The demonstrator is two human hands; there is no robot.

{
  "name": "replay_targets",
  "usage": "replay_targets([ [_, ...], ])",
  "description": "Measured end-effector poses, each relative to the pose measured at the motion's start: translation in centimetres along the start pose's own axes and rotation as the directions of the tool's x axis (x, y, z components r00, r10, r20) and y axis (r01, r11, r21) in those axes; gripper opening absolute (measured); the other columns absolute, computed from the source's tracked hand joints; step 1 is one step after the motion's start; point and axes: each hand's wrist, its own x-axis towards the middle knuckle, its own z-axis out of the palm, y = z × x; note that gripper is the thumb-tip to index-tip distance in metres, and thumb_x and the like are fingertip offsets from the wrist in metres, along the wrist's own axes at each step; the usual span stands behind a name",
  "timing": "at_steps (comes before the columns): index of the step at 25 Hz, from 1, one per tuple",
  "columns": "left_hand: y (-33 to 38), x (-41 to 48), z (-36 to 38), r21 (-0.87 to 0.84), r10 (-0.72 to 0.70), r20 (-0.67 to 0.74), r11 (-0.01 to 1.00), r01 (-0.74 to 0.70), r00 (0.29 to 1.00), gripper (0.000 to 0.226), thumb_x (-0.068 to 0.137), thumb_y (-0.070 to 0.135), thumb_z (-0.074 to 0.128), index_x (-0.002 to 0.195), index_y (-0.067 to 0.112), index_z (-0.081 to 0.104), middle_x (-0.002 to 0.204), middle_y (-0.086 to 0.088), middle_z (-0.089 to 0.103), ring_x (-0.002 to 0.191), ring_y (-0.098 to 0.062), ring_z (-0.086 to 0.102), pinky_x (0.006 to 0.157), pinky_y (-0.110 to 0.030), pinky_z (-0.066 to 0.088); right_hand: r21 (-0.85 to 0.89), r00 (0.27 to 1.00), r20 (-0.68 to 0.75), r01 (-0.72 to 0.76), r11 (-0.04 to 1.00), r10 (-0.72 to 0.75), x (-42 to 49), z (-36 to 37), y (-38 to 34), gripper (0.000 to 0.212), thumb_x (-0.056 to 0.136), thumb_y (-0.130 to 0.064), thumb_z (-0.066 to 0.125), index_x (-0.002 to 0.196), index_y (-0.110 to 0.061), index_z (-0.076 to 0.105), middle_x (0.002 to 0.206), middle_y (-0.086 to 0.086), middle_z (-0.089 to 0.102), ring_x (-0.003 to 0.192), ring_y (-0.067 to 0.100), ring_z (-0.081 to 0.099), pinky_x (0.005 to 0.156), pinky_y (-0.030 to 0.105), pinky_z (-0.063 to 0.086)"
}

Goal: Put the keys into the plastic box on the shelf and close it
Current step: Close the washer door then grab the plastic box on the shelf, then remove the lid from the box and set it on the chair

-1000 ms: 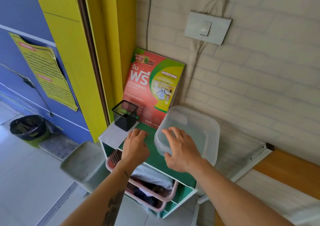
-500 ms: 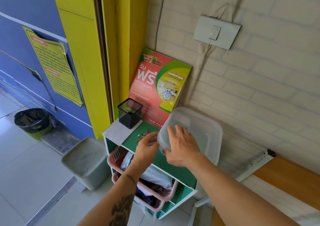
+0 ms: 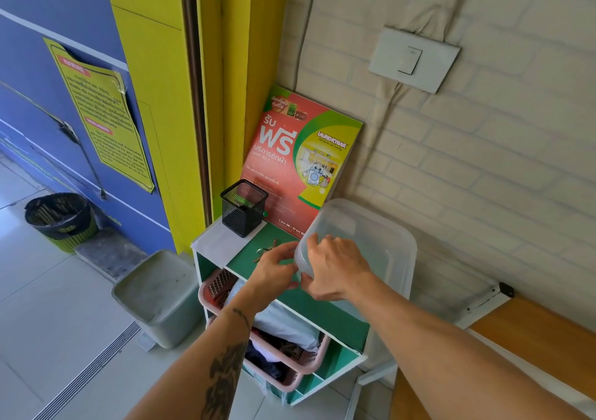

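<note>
Clear plastic, the box [image 3: 371, 252] sat at the right end of the green shelf [image 3: 254, 255] top, in the middle of the frame. The right hand [image 3: 335, 268] curled its grip around the box's near-left corner, fingers over the lid's edge. The left hand [image 3: 274, 271] hovered just beside it with fingers spread and nothing held. The keys [image 3: 266, 249] lay on the shelf just beyond the left fingertips, near a black mesh pen holder [image 3: 243, 207].
</note>
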Motion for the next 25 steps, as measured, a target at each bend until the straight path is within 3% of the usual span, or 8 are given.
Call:
replay_targets([
  [5, 0.4, -0.2, -0.1, -0.043, 0.012, 0.014, 0.999, -0.012, 1.0, 0.047, 0.089, -0.004, 0.05, 0.115, 0.032, 0.064, 0.12, 0.011, 0.064, 0.101, -0.018, 0.066, 0.086, -0.042, 0.06, 0.058, 0.996, -0.082, 0.044, 0.997, -0.039, 0.0, -1.7, 1.3, 0.052, 0.083, -0.049, 0.053, 0.113, -0.006, 0.052, 0.095, 0.015, 0.07, 0.084, 0.037, 0.066, 0.065, 0.037, 0.044],
  [8, 0.2, 0.0, -0.3, -0.009, 0.021, 0.012, 1.0, -0.021, 1.0, 0.043, 0.091, 0.001, 0.053, 0.123, 0.029, 0.063, 0.12, 0.011, 0.065, 0.101, -0.014, 0.064, 0.084, -0.037, 0.059, 0.102, 0.993, -0.119, 0.02, 0.995, -0.008, 0.0, -3.0, 2.7, 0.04, 0.081, -0.05, 0.052, 0.1, -0.015, 0.05, 0.091, 0.011, 0.068, 0.082, 0.035, 0.065, 0.065, 0.037, 0.042],
  [13, -0.1, 0.6, -0.4, 0.039, 0.014, -0.062, 0.999, -0.011, 0.998, 0.042, 0.089, 0.002, 0.052, 0.122, 0.024, 0.066, 0.114, 0.007, 0.07, 0.098, -0.017, 0.065, 0.084, -0.037, 0.056, 0.143, 0.997, -0.062, -0.035, 0.989, 0.044, -1.0, -1.9, 2.4, 0.048, 0.084, -0.049, 0.051, 0.12, -0.016, 0.047, 0.109, 0.011, 0.062, 0.098, 0.034, 0.062, 0.078, 0.042, 0.049],
  [15, 0.2, 1.0, -0.5, 0.122, 0.062, -0.165, 0.992, -0.042, 0.984, 0.038, 0.086, 0.006, 0.051, 0.115, 0.024, 0.067, 0.11, 0.005, 0.071, 0.101, -0.02, 0.066, 0.091, -0.042, 0.055, 0.205, 0.998, -0.029, -0.056, 0.977, 0.064, -1.5, -1.1, 2.0, 0.055, 0.086, -0.048, 0.051, 0.131, -0.017, 0.043, 0.121, 0.01, 0.059, 0.109, 0.034, 0.058, 0.085, 0.044, 0.05],
  [17, 1.4, 1.3, -0.1, 0.241, 0.161, -0.246, 0.965, -0.1, 0.956, 0.034, 0.086, 0.008, 0.05, 0.109, 0.025, 0.068, 0.109, 0.003, 0.071, 0.1, -0.02, 0.066, 0.089, -0.037, 0.054, 0.294, 0.994, -0.044, -0.085, 0.952, 0.102, -2.0, -0.6, 2.2, 0.06, 0.088, -0.048, 0.051, 0.138, -0.018, 0.041, 0.131, 0.008, 0.054, 0.118, 0.032, 0.052, 0.093, 0.045, 0.048],
  [21, 4.5, 1.6, 1.7, 0.536, 0.41, -0.197, 0.806, -0.252, 0.89, 0.033, 0.093, 0.014, 0.05, 0.123, 0.014, 0.063, 0.12, -0.004, 0.067, 0.104, -0.02, 0.063, 0.091, -0.034, 0.051, 0.456, 0.958, -0.094, -0.199, 0.867, 0.27, -4.2, 0.9, 5.5, 0.063, 0.088, -0.048, 0.046, 0.144, -0.019, 0.038, 0.146, 0.005, 0.04, 0.133, 0.027, 0.038, 0.105, 0.043, 0.04],
  [23, 5.1, 2.0, 2.8, 0.723, 0.513, -0.089, 0.623, -0.3, 0.854, 0.037, 0.094, 0.022, 0.047, 0.129, 0.015, 0.056, 0.127, -0.005, 0.061, 0.111, -0.025, 0.059, 0.095, -0.041, 0.05, 0.492, 0.912, -0.076, -0.317, 0.811, 0.403, -5.6, 2.3, 8.0, 0.062, 0.091, -0.046, 0.049, 0.146, -0.019, 0.036, 0.152, 0.009, 0.033, 0.139, 0.028, 0.03, 0.109, 0.043, 0.037],
  [25, 5.1, 2.4, 3.9, 0.848, 0.512, -0.014, 0.462, -0.262, 0.859, 0.043, 0.094, 0.031, 0.043, 0.134, 0.015, 0.047, 0.13, -0.006, 0.055, 0.113, -0.028, 0.053, 0.096, -0.044, 0.047, 0.516, 0.846, 0.004, -0.459, 0.723, 0.534, -6.9, 3.7, 10.0, 0.064, 0.093, -0.044, 0.05, 0.149, -0.022, 0.029, 0.157, 0.01, 0.026, 0.142, 0.029, 0.025, 0.108, 0.047, 0.038],
])
